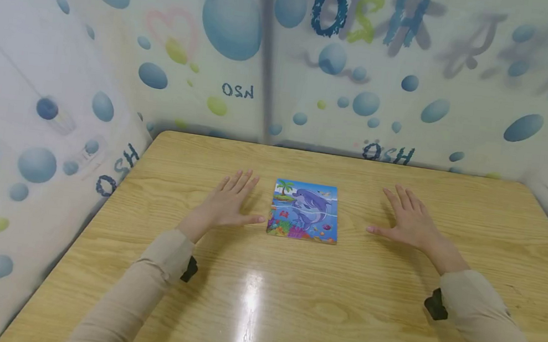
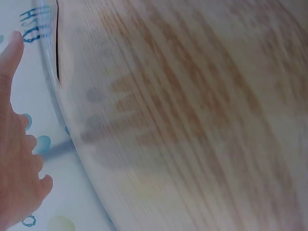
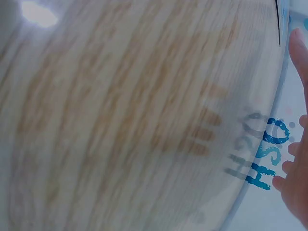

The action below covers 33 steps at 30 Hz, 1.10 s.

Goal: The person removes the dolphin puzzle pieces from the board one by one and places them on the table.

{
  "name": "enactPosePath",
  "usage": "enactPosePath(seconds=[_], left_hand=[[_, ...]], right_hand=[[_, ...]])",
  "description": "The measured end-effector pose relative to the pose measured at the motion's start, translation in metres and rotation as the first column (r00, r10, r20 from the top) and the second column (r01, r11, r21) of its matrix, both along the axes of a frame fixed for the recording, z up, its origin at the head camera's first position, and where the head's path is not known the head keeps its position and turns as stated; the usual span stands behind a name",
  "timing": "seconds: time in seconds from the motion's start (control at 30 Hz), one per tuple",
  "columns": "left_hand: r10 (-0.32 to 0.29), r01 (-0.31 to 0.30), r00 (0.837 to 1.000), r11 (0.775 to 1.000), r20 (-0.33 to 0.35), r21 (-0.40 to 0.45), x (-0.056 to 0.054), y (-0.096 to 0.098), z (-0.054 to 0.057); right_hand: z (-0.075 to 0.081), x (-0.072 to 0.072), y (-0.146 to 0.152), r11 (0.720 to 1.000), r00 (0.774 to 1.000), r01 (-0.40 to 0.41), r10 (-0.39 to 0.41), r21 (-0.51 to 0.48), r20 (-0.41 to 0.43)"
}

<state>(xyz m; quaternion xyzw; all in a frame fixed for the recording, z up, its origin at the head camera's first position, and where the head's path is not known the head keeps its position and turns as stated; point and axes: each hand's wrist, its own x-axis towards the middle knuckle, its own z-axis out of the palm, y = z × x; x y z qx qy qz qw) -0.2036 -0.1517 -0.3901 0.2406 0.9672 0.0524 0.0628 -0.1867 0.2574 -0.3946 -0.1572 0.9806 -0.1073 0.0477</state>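
Observation:
A flat square dolphin picture (image 1: 306, 210), mostly blue with a palm tree and sea life, lies on the wooden table (image 1: 320, 304) in the head view. To its left is my left hand (image 1: 225, 202), fingers straight and spread, the thumb pointing at the picture's left edge and very near it. On the other side my right hand (image 1: 409, 221) is also spread, with a wider gap to the picture. Neither hand holds anything. Both wrist views show only part of each hand, with finger reflections on the glossy tabletop; the picture is not clearly visible there.
A wall covering (image 1: 289, 72) with blue and green bubbles and lettering stands behind the table and continues along its left side. Light glares off the tabletop near the front. A dark device (image 1: 436, 305) sits under the right wrist, and another (image 1: 190, 269) under the left.

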Motion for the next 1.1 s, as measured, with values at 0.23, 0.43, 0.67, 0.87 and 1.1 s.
enactPosePath(seconds=[0.23,0.43,0.67,0.87,1.1], left_hand=[[-0.007,0.007,1.000,1.000,0.004,-0.008,-0.002,0.001,-0.001],[-0.001,0.001,1.000,1.000,0.011,-0.013,-0.002,0.000,0.000],[-0.010,0.010,1.000,1.000,0.009,0.005,-0.001,0.000,0.000],[-0.029,0.028,0.999,0.999,0.044,0.018,-0.002,0.001,-0.002],[-0.039,0.036,0.998,0.998,0.056,0.057,-0.004,0.002,0.000]], right_hand=[[-0.002,0.000,0.002,1.000,1.000,0.001,-0.001,-0.008,0.001],[-0.001,0.000,0.000,1.000,1.000,0.002,-0.002,0.003,-0.002],[0.000,-0.001,-0.001,1.000,1.000,0.007,-0.007,0.010,0.025],[-0.002,-0.003,-0.005,1.000,1.000,-0.016,0.016,-0.027,0.002],[0.002,-0.007,-0.017,0.997,0.999,-0.039,0.038,-0.062,-0.021]])
